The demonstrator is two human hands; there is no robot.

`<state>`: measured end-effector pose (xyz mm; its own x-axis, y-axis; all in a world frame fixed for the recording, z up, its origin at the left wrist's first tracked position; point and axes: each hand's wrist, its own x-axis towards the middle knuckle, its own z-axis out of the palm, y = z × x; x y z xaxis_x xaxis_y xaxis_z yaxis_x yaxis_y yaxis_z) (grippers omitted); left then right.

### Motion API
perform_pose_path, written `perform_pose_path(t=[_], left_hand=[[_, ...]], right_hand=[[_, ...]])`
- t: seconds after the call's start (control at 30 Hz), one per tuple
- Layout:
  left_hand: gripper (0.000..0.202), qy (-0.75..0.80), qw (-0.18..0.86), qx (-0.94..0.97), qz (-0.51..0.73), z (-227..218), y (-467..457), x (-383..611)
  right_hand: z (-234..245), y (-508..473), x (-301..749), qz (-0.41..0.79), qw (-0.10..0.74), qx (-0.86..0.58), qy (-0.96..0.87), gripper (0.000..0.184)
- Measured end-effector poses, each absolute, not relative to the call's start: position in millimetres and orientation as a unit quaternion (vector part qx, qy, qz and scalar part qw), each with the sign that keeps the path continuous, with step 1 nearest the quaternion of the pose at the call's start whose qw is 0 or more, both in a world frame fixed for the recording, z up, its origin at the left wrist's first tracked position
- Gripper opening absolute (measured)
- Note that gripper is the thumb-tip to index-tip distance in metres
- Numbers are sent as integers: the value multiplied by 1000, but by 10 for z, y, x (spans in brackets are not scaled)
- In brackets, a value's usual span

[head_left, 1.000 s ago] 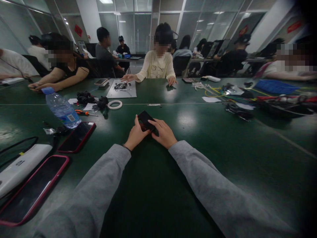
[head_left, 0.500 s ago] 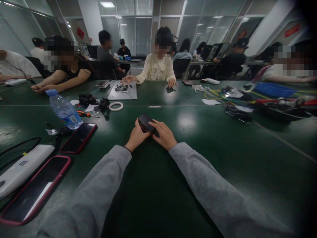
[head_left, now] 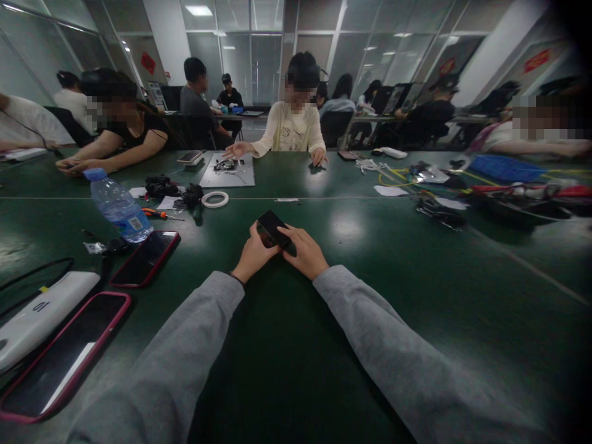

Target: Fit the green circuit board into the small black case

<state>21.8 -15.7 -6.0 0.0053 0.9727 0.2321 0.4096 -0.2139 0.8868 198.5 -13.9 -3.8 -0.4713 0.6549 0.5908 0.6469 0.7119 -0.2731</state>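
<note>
Between my two hands is a small black box-like object, held tilted over the green table. My left hand grips its left side, thumb against the near face. Wrapped over its right end are the fingers of my right hand. The object's dark top and a glossy near side show; its right end is partly covered by my fingers, and its exact kind I cannot make out. Both forearms, in grey sleeves, reach forward along the table.
To my left are a water bottle, two red-edged phones and a white device. Farther off lie a screwdriver, a tape roll and a white board. Cables and a blue tray are at right. People sit opposite.
The black object has turned very slightly in my hands, which keep their hold. The whole view has shifted a little. Little else differs.
</note>
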Motion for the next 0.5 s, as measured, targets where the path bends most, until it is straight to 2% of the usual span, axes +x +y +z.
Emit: perform_pose_path(t=[0.5], left_hand=[[93,547,305,629,461,-90,-141,199]], right_hand=[[-36,-140,1994,19,379,-387,-840,65]])
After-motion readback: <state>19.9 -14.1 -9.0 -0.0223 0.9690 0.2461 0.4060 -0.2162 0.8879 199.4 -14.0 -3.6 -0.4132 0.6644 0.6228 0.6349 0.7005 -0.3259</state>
